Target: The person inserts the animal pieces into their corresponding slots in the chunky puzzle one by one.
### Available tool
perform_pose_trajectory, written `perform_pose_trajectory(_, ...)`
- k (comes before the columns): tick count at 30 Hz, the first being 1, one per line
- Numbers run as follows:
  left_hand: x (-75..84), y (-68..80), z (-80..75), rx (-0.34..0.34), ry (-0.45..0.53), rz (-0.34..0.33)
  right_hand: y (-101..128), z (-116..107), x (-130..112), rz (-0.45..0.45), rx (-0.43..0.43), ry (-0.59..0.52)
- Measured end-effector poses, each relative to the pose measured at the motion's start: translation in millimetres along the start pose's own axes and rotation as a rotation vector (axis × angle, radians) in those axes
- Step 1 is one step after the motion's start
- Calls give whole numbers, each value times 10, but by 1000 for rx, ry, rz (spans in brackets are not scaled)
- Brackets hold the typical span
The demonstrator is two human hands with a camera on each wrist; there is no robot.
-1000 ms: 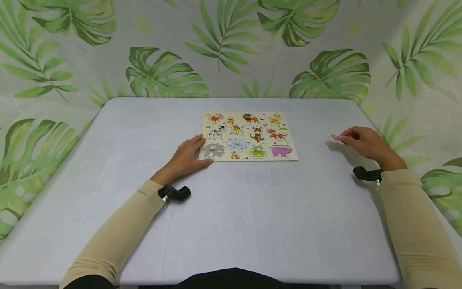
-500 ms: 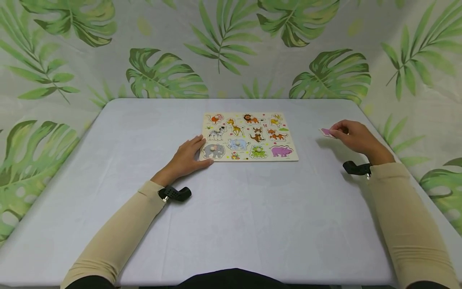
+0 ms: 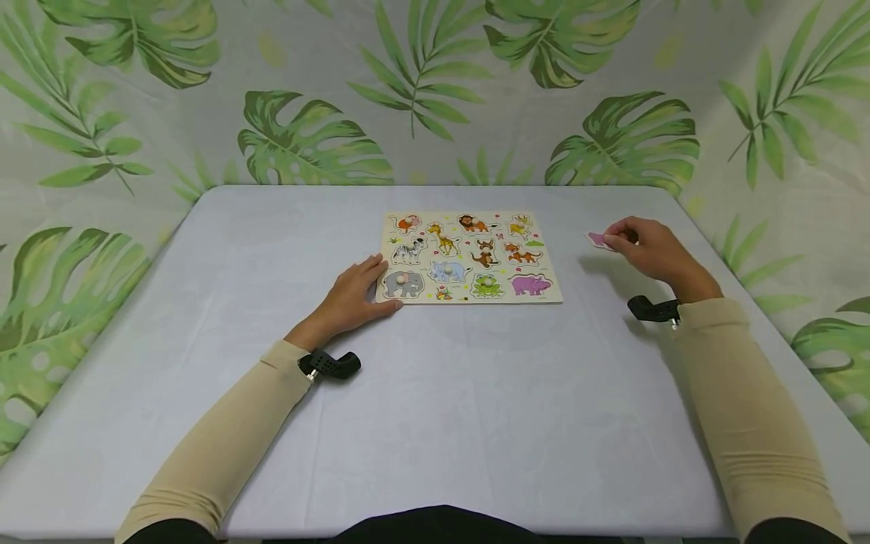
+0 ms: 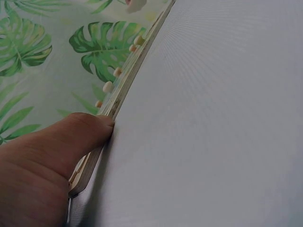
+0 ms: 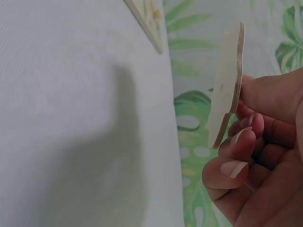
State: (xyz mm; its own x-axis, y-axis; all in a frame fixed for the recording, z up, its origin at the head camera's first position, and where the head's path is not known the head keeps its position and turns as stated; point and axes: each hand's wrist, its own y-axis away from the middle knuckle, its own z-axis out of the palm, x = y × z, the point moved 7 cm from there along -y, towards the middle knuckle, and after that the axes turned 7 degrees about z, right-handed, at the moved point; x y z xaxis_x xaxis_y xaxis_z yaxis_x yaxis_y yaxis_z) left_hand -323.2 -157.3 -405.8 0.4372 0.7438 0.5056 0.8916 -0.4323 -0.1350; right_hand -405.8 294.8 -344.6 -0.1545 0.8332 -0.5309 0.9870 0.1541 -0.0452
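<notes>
Head view: left hand rests flat against the animal puzzle board; right hand pinches a pink puzzle piece above the tabletop.

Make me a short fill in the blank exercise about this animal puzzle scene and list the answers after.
1. The left hand rests on the ___ near corner of the wooden animal puzzle board.
2. The right hand pinches a flat ___ puzzle piece.
3. That piece is held ___ the grey table, to the board's right.

Missing words: left; pink; above
</notes>
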Motion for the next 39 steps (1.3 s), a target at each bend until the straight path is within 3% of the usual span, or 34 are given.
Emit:
perform_pose_trajectory(19, 1, 11, 5, -3, 5, -7, -118, 100, -262, -4, 42, -46)
perform_pose_trajectory(39, 13, 4, -4, -14, -6, -21, -117, 255, -389, -13, 8, -77)
